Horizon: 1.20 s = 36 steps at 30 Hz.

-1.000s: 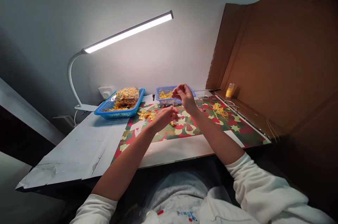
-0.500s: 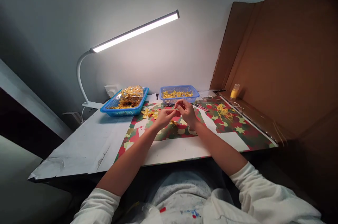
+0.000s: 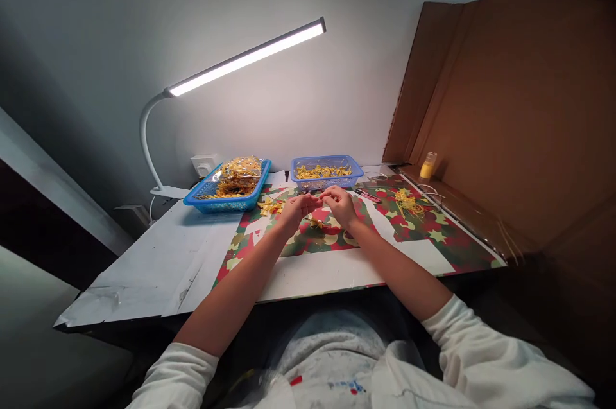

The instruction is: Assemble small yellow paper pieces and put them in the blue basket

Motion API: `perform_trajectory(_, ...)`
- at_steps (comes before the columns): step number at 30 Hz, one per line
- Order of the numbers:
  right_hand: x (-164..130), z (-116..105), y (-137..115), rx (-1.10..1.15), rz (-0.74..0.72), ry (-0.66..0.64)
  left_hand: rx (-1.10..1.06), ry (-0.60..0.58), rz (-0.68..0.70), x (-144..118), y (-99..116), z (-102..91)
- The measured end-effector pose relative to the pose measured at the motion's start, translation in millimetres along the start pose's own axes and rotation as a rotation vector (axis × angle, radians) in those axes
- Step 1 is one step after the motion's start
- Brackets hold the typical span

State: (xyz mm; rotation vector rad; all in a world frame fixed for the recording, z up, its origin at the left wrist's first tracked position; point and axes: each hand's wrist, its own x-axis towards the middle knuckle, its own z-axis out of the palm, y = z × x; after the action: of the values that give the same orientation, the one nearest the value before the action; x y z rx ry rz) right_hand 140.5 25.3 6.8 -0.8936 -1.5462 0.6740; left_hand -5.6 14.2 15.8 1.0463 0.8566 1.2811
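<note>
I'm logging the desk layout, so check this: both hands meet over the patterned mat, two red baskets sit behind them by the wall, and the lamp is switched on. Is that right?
Not quite: the head view shows both baskets are blue, not red, the larger basket and the smaller basket. The rest holds: the left hand and right hand meet over the patterned mat, and the lamp is on.

Too small or cut off to tell

What the left hand (image 3: 297, 208) and right hand (image 3: 339, 203) pinch between them is too small to make out; the cardboard wall (image 3: 520, 113) runs off the right edge.
</note>
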Motion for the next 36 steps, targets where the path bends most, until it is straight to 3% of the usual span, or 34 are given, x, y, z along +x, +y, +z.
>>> perform_trajectory(7, -7.2, 0.5, -7.5, -0.181, -0.176, -0.017, -0.009, 0.035, -0.014, -1.8, 1.5, 0.1)
perform_trajectory(12, -9.0, 4.4, -3.7, -0.223, -0.175, -0.102, 0.030, 0.017, -0.021, -4.6, 1.5, 1.4)
perform_trajectory(28, -12.2, 11.6, 6.5, -0.249, -0.174, 0.103, 0.001, 0.070, 0.019, -5.5, -3.1, 3.1)
perform_trajectory(33, -12.3, 11.0, 4.7, -0.253, -0.144, 0.072, 0.012, 0.068, 0.026, -4.8, -4.5, 3.0)
perform_trajectory(36, -11.7, 10.9, 2.3, -0.245, -0.139, -0.020, 0.021, 0.044, 0.008, -4.9, -4.3, 2.4)
